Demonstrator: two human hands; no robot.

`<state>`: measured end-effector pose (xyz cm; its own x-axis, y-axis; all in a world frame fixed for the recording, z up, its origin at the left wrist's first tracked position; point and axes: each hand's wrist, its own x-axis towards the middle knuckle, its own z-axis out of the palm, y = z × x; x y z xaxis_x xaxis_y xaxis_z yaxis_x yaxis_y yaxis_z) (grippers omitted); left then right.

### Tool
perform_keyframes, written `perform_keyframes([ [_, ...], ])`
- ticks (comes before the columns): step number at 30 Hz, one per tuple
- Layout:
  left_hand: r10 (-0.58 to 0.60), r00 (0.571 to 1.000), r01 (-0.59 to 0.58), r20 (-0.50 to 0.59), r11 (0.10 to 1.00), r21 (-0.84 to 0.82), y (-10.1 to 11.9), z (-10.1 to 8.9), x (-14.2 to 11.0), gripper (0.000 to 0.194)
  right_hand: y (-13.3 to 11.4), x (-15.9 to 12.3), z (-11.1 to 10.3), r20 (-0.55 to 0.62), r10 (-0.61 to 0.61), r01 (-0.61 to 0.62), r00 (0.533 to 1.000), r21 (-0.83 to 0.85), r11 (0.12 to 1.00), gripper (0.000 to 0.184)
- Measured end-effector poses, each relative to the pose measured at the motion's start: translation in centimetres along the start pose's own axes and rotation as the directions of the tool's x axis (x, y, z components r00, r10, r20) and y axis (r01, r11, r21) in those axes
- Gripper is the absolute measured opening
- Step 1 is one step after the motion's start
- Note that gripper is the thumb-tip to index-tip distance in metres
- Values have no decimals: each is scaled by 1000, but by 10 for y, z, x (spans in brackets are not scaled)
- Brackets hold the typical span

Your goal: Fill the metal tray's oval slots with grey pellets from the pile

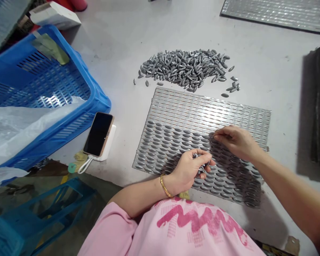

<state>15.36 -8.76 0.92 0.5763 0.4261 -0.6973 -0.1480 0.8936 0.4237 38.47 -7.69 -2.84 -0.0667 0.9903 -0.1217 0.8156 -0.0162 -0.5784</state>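
That blue basket [98,95] on your left has cloudy plastic [18,124] in it, and your tray [181,106] has its nearer rows packed with shiny gray pieces [168,127], pointy-ended, more heaped beyond on the table [117,46]. Your left hand [186,169] has fingers curled round a handful; your right hand [237,142] has them pinched together, can't tell if around 1.

A gold bangle [164,186] sits just behind the left hand [188,168]; below it, a pink shirt [146,234] bears a darker zigzag [200,222].
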Motion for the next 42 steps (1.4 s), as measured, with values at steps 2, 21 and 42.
perform_keyframes([
  [2,-1,1000,1,1,1000,5,0,0,0,30,-2,0,1,-9,-17,17,1000,-19,1000,22],
  [21,1,1000,-1,-12,1000,-14,3,1,-4,30,-4,-3,5,-27,-42,38,999,-126,991,19],
  [42,-3,1000,3,18,1000,-15,-4,4,2,31,-13,-5,4,32,-132,134,991,-418,899,28],
])
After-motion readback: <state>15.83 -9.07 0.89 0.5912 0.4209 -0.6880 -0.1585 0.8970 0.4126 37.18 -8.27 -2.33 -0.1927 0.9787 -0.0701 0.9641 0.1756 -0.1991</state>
